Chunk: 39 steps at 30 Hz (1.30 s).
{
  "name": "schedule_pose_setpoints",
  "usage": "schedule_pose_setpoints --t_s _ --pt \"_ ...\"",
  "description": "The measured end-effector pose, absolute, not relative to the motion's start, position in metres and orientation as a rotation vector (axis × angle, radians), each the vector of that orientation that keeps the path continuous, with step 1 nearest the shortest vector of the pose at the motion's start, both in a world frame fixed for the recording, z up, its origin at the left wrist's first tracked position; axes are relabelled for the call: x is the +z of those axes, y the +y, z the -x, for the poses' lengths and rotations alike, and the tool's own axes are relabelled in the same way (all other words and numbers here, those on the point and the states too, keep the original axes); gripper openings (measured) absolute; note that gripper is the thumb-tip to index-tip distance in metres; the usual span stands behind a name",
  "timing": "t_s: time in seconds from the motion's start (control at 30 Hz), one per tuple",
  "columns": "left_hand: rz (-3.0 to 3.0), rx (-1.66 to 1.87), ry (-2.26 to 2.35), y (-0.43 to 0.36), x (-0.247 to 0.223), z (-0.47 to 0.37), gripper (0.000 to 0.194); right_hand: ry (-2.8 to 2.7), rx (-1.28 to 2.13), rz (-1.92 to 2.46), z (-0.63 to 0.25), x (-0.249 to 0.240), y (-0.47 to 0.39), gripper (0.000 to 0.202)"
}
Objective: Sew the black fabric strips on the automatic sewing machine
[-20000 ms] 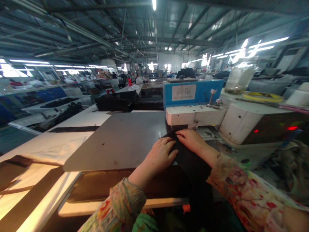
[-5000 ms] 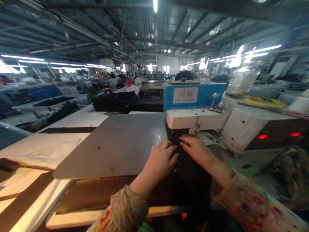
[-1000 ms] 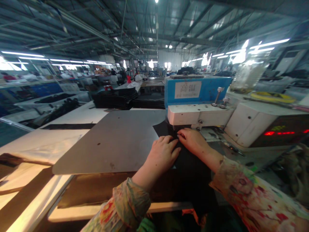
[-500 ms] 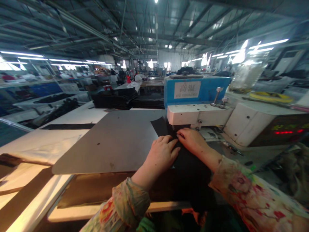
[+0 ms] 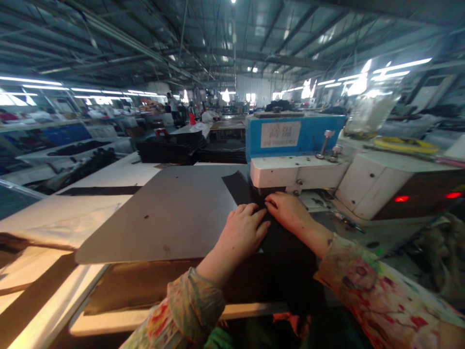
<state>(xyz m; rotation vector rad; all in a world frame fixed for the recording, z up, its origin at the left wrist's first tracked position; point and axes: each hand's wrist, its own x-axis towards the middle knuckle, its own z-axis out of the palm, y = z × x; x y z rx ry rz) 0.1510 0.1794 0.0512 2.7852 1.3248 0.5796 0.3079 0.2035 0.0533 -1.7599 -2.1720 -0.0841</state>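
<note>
A dark sheet of material (image 5: 290,257) lies under the white head (image 5: 298,172) of a machine and hangs over the table's front edge. Its far strip reaches left onto the grey metal plate (image 5: 174,213). My left hand (image 5: 245,230) rests on the material's left side, fingers bent and pressing on it. Close beside it, just in front of the machine head, my right hand (image 5: 286,208) pinches the material between thumb and forefinger. The needle area is mostly hidden by the head and the hand.
Stacked black sheets (image 5: 170,148) stand behind the plate. A black strip (image 5: 101,190) lies on the white table at left. At right are the machine's control box (image 5: 417,194) with red lights and a yellow ring (image 5: 406,145). A person (image 5: 173,105) stands far back.
The far strip of dark material has moved slightly away and to the left. Both hands keep nearly the same place. The control box display has changed, and a person has come into view far back.
</note>
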Motion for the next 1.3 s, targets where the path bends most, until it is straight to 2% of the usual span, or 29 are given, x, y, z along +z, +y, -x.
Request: schedule_pose_setpoints --t_s 1.3 --pt "-2.776 0.599 1.303 0.1803 0.0510 -0.1500 0.036 -2.164 -0.079 1.734 -0.3109 0.0501 0.2073 0.021"
